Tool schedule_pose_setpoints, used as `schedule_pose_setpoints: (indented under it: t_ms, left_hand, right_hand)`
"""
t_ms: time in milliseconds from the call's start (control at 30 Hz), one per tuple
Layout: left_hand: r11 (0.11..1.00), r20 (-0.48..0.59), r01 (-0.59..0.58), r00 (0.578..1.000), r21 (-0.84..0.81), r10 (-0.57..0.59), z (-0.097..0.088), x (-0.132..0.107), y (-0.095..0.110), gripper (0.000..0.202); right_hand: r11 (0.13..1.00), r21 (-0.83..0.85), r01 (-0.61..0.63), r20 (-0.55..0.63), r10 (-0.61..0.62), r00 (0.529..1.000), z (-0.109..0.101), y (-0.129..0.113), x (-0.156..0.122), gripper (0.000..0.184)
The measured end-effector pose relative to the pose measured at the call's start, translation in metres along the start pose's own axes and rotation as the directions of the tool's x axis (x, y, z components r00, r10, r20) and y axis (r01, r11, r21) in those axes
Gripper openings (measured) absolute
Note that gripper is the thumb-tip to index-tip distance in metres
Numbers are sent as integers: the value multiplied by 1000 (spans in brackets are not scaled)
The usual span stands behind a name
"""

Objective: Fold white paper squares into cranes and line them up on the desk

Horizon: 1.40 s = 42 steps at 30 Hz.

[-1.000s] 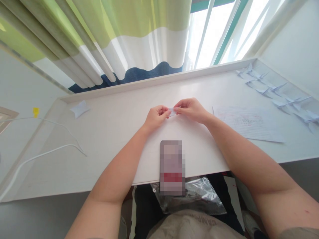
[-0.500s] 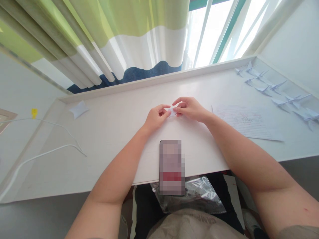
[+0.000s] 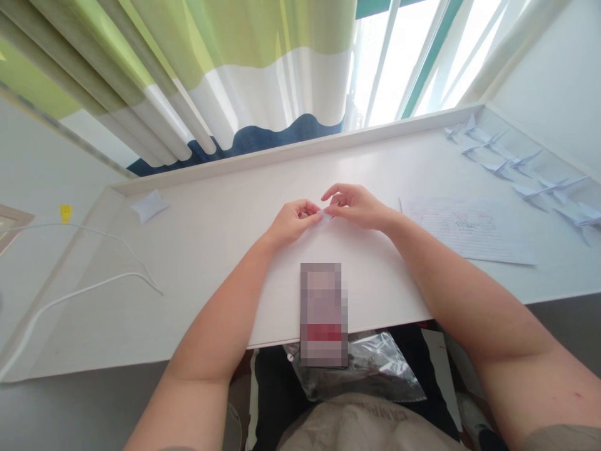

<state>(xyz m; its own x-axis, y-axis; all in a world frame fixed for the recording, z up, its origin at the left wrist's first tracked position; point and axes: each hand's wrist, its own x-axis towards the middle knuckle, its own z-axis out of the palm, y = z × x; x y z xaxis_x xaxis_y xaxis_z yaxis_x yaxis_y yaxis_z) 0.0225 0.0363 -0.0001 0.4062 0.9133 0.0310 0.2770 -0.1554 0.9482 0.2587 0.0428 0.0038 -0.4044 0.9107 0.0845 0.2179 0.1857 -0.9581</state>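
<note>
Between my two hands is a small piece of folded white paper point(image 3: 325, 217), mostly covered by the fingers. My left hand point(image 3: 295, 222) pinches its left side between thumb and fingers. From the other side my right hand point(image 3: 353, 205) grips it with thumb and a fingertip, the index finger arched above. Both hands are just over the white desk point(image 3: 225, 250). The exact shape of the folded paper is too small and hidden to make out.
A pixelated phone point(image 3: 323, 313) lies at the desk's front edge. Lined paper sheets point(image 3: 469, 232) lie to the right, with several folded paper figures point(image 3: 521, 163) beyond. A white folded paper piece point(image 3: 149, 207) and a white cable point(image 3: 94, 287) are at left.
My right fingers have shifted slightly on the paper, the index finger lifting and the thumb closing in beside my left fingertips. Less of the folded paper shows now.
</note>
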Motion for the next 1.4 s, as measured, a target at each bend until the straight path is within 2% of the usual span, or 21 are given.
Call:
schedule_pose_setpoints:
  t_ms: [133, 200, 300, 367, 433, 500, 600, 767, 867, 967, 1100, 1200, 1400]
  left_hand:
    - [999, -33, 14, 999, -34, -15, 3, 0, 3, 29]
    - [999, -89, 16, 996, -35, -19, 7, 1, 2, 25]
    - [999, -257, 38, 966, 36, -27, 14, 4, -5, 18]
    - [984, -362, 64, 932, 165, 0, 18, 8, -13, 12]
    - [959, -421, 84, 906, 269, 39, 19, 10, -20, 12]
    - [927, -432, 104, 899, 359, 66, 19, 11, -27, 19]
    - [871, -394, 122, 915, 475, 87, 17, 9, -30, 27]
    - [851, -239, 20, 963, 525, 124, 13, 5, -20, 8]
    - [847, -147, -25, 982, 531, 121, 10, 4, -13, 10]
    - [841, -102, -83, 981, 535, 163, 6, 4, -13, 14]
    - [829, 40, -228, 970, 511, 242, 0, 5, -16, 23]
    - [817, 113, -294, 955, 496, 275, -5, 4, -14, 30]
    - [786, 161, -327, 945, 524, 285, -12, -3, -1, 19]
  right_hand:
    - [993, -121, 2, -31, -6, 999, 2, 6, 4, 22]
    - [968, -241, 70, -103, -98, 990, 2, 7, 5, 21]
    - [878, -440, 188, -192, -297, 935, 1, 5, 5, 19]
    - [835, -505, 219, -156, -337, 929, 2, 4, 4, 13]
    - [833, -507, 220, -49, -282, 958, 3, 3, 3, 13]
    - [840, -500, 211, 60, -210, 976, 5, 4, 3, 15]
    - [821, -520, 235, 139, -190, 972, 7, 8, 3, 21]
    - [801, -531, 276, 185, -208, 960, 4, 11, 4, 23]
    - [803, -529, 276, 181, -211, 961, 2, 10, 3, 17]
    - [811, -524, 260, 154, -210, 966, 3, 9, 2, 14]
    - [820, -508, 264, 164, -209, 964, 2, 10, 3, 12]
    - [808, -519, 280, 187, -212, 959, 0, 12, 4, 15]
    - [774, -571, 275, 214, -183, 960, -2, 9, 2, 20]
